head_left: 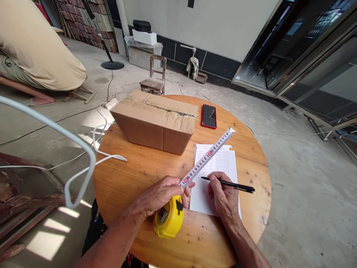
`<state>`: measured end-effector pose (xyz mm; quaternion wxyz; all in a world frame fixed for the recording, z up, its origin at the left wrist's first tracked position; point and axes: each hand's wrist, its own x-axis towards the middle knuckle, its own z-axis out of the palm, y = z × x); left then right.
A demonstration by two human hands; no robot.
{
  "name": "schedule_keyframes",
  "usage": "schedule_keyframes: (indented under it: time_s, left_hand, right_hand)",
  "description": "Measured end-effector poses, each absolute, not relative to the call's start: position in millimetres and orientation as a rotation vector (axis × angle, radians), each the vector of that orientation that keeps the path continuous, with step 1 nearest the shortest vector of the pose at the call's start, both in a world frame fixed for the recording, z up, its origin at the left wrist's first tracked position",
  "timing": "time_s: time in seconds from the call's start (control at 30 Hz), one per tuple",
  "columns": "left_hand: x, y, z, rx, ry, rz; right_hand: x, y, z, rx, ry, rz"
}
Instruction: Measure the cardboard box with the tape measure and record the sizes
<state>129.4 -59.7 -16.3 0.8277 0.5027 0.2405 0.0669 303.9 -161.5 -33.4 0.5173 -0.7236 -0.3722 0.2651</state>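
Head view: the left hand (164,191), low and just left of centre in the frame, is nearly closed, thumb and fingers pinching the white tape blade (205,160); the yellow tape case (170,221) sits right under those fingers. From the pinch, the blade slants toward the upper right, over the paper (200,199). The right hand (223,195), right of lower centre, curls around a black pen (237,185), its point by the paper's left part, near the blade.

Conc. floor (295,193), sun patches (46,240); wall (209,26) w/ dk tiles (217,68).
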Motion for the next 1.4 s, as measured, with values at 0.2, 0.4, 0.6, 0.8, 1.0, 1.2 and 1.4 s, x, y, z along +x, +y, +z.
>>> schedule_keyframes:
  time_s: [0.2,0.4,0.6,0.8,1.0,1.2,1.4]
  left_hand:
    - [130.0,-60.4,-18.2,1.046,0.506,0.149]
    - [130.1,-60.4,-15.4,1.047,0.505,0.151]
    - [129.5,-61.3,-16.3,1.053,0.514,0.154]
    - [129.4,-60.5,-14.5,1.062,0.507,0.151]
    - [129.6,-60.3,-14.6,1.065,0.519,0.139]
    - [130.3,-59.9,-15.2,1.053,0.523,0.146]
    - [129.8,-60.2,-14.0,1.044,0.513,0.146]
  right_hand:
    - [302.2,-161.0,-40.1,-1.857,-1.075,0.509]
    - [302.0,-160.2,-39.9,-1.886,-1.098,0.477]
    - [300.1,-159.0,-36.9,-1.877,-1.119,0.461]
    - [299.7,-159.3,-37.1,-1.886,-1.145,0.439]
    - [301.0,-160.6,-38.4,-1.886,-1.133,0.458]
    - [300.8,-160.0,-39.6,-1.881,-1.122,0.465]
    - [303.1,-160.1,-37.8,-1.791,-1.009,0.607]
